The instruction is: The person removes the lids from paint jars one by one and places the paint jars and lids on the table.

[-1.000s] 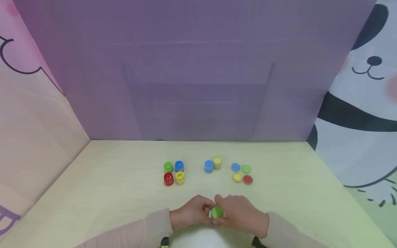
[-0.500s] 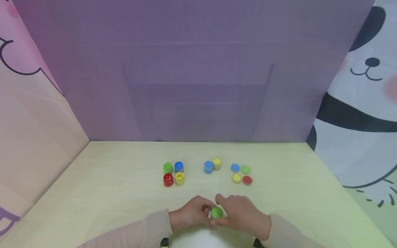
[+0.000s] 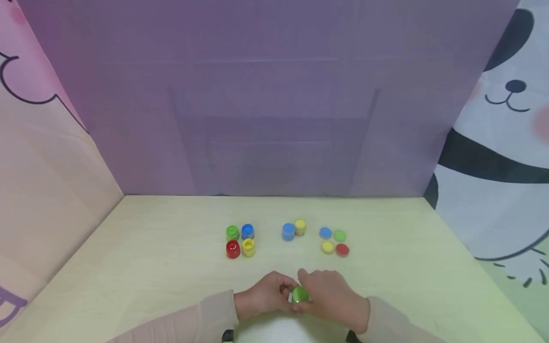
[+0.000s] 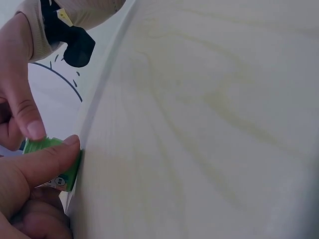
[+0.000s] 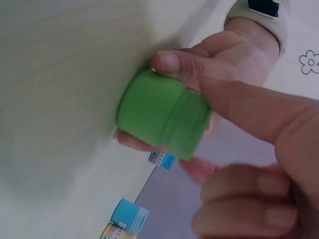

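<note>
Over our desk (image 3: 171,267), our left hand (image 3: 266,296) pinched the green jar (image 3: 300,294) as our right hand (image 3: 336,297), just drawn back inward, pinched it too, likely mid-twist

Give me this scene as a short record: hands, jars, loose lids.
Left hand: grips capped green jar
Right hand: touches that jar's ribbed green lid
Left group: open green jar, open blue jar, open red jar, open yellow jar
Centre pair: capped blue jar, capped yellow jar
Right group: loose blue lid, loose green lid, loose yellow lid, loose red lid
</note>
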### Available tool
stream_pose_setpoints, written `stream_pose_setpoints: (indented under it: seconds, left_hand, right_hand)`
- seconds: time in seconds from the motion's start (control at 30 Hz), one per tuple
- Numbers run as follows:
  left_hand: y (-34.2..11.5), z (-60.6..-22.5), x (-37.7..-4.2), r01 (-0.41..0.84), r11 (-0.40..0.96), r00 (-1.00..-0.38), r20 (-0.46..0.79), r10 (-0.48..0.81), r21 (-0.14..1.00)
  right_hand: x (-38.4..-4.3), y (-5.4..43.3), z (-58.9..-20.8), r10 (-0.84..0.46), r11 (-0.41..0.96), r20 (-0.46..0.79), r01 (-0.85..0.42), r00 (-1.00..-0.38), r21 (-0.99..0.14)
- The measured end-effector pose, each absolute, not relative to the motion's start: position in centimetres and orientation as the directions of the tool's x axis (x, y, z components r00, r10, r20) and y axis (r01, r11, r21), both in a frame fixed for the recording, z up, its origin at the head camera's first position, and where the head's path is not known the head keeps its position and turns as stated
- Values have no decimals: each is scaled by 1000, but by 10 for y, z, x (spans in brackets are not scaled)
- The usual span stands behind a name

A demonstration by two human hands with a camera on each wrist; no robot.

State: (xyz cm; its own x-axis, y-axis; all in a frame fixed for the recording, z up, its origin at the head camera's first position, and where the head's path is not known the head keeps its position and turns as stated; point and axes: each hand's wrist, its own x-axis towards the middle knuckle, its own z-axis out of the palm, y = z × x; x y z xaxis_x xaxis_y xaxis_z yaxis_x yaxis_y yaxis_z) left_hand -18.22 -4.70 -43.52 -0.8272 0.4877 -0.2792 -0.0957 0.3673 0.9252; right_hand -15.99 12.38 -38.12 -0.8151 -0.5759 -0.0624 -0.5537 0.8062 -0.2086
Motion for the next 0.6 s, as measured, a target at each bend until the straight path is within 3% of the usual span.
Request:
stream_pose_setpoints:
  seconds: [0.23,0.6]
  left_hand:
    - [-49,-437,-183,-90,353,-809,-275,520,931]
    - [-47,-437,-184,-101,376,-823,-290,489,921]
  right_hand:
    - [-163,130,-377,-659,733,-110,-602,-744,-316]
    - [-161,124,-379,-537,834,-87,-512,-839,-204]
